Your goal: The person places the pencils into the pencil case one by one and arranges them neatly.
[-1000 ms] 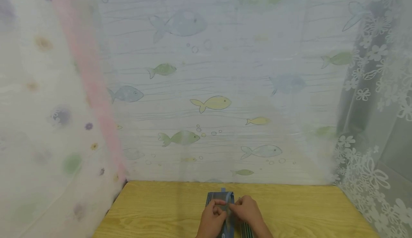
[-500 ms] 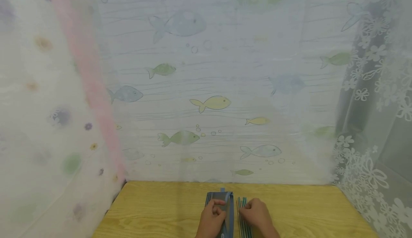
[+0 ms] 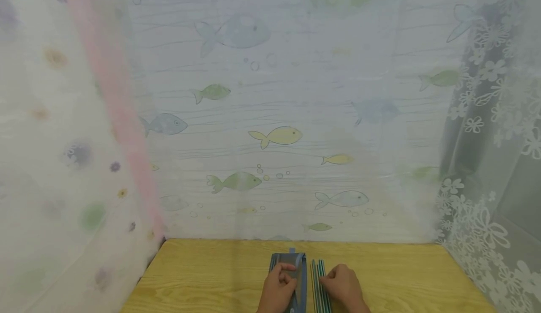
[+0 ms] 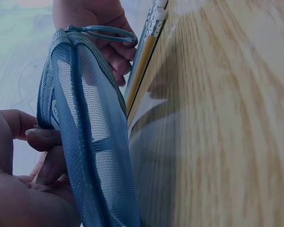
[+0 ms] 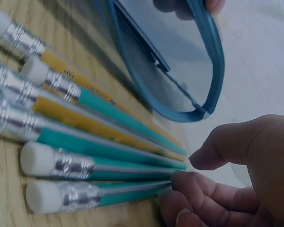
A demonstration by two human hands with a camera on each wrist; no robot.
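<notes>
A blue-grey mesh zip pencil case (image 3: 288,258) lies lengthwise on the table, its mouth gaping on the right side. My left hand (image 3: 277,285) pinches its upper edge between curled fingers. Beside the case lies a row of several pencils (image 3: 320,292), teal and yellow with white erasers. My right hand (image 3: 343,285) is at the row's right side. In the right wrist view, its thumb and curled fingertips close in around the far part of the outermost teal pencil (image 5: 128,190); the fingers hide that pencil's end.
A wood-grain table (image 3: 203,275) supports everything. Behind it hangs a fish-print curtain (image 3: 270,92), with a flower-print sheet (image 3: 84,176) at left and a lacy sheer one (image 3: 482,209) at right. A looped zipper pull (image 4: 106,33) sticks out from the case.
My right hand has moved from the case's mouth rightward to the outer side of the pencil row, uncovering the pencils. The left hand keeps its hold on the case.
</notes>
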